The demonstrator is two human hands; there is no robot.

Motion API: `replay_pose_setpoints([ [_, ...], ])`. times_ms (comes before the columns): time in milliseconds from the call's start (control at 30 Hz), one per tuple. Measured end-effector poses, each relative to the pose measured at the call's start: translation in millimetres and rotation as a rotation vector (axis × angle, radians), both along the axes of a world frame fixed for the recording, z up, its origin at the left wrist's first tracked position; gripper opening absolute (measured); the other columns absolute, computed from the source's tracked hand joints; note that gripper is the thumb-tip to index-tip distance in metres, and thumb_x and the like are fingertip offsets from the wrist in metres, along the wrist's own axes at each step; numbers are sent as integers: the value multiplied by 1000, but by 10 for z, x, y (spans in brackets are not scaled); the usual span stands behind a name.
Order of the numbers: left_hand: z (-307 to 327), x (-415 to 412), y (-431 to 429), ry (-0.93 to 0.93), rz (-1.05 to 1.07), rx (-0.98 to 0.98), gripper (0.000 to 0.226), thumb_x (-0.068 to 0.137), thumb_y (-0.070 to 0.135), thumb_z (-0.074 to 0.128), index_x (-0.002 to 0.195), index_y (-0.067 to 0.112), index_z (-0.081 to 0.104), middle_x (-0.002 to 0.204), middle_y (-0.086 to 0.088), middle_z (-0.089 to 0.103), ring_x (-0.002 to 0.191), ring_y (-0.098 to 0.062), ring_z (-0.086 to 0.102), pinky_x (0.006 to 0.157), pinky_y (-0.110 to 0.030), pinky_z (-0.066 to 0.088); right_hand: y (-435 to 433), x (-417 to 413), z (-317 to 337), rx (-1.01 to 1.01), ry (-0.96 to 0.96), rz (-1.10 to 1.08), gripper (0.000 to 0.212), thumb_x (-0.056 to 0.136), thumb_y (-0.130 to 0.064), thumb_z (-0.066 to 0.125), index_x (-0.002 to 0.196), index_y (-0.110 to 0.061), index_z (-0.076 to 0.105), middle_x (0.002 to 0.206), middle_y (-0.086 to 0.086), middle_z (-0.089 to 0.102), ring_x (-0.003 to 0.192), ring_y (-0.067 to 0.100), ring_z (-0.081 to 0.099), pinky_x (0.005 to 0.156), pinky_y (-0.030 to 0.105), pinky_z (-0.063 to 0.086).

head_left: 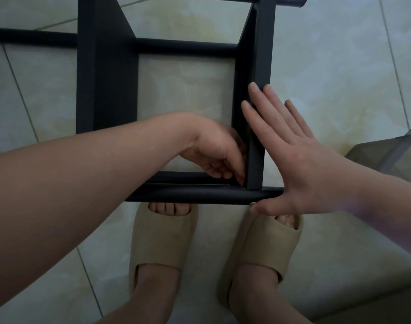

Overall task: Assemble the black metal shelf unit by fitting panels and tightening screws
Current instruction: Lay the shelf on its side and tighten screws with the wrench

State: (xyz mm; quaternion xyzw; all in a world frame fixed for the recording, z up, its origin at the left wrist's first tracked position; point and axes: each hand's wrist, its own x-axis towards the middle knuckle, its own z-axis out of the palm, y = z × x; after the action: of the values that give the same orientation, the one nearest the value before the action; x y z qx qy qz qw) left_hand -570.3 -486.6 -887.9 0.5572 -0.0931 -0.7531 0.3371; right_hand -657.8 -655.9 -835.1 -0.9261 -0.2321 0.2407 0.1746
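The right hand presses flat, fingers straight, on the outer face of the side panel, thumb touching the front tube. Just across that panel, the left hand curls its fingers into the inner corner, perhaps pinching something small.

Dim, bluish light; soft focus throughout (edges bowed by wide lens).

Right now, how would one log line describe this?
left hand: fingers curled at inner corner, grip unclear | right hand: flat on side panel, thumb at front tube | shelf unit: on floor
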Motion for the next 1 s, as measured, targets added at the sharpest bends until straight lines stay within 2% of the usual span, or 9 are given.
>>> replay_pose_setpoints([
  [133,10,10,3,11,3,-15,18,88,-3,64,85,14,66,74,2,64,73,-11,55,73,-24,44,-9,-4,0,-7,0,3,136,64,-76,61,162,-8,-5,169,8,-19,155,23,-20,125,57,2],
  [300,-2,18,28,27,0,14,13,91,5,62,88,17,67,73,6,69,74,-12,57,78,-29,47,1,-2,2,-10,2,5,135,65,-77,60,162,-8,-5,169,8,-19,155,23,-21,125,57,3],
  [533,-19,-15,4,14,7,0,17,90,-1,63,82,13,68,70,2,67,65,-10,53,69,-23,45,-3,3,-1,-7,5,6,136,64,-77,61,162,-8,-6,169,8,-19,154,23,-21,125,56,2],
  [667,2,18,8,13,-3,-14,18,88,-3,64,83,14,67,72,3,66,73,-12,55,72,-24,45,-2,1,-2,-3,5,6,135,65,-77,59,162,-8,-6,169,7,-20,154,23,-21,125,56,2],
  [767,5,36,27,9,-26,-22,18,87,-2,65,90,15,67,81,1,66,85,-16,58,77,-26,47,-2,2,-1,-4,2,4,135,64,-77,58,162,-9,-6,169,7,-19,155,23,-21,125,56,2],
  [1000,-28,8,22,10,-9,5,16,90,6,64,81,18,70,72,6,70,70,-11,57,74,-27,47,1,3,-1,-10,6,7,136,64,-76,60,161,-8,-6,169,8,-19,154,24,-21,125,57,2],
])
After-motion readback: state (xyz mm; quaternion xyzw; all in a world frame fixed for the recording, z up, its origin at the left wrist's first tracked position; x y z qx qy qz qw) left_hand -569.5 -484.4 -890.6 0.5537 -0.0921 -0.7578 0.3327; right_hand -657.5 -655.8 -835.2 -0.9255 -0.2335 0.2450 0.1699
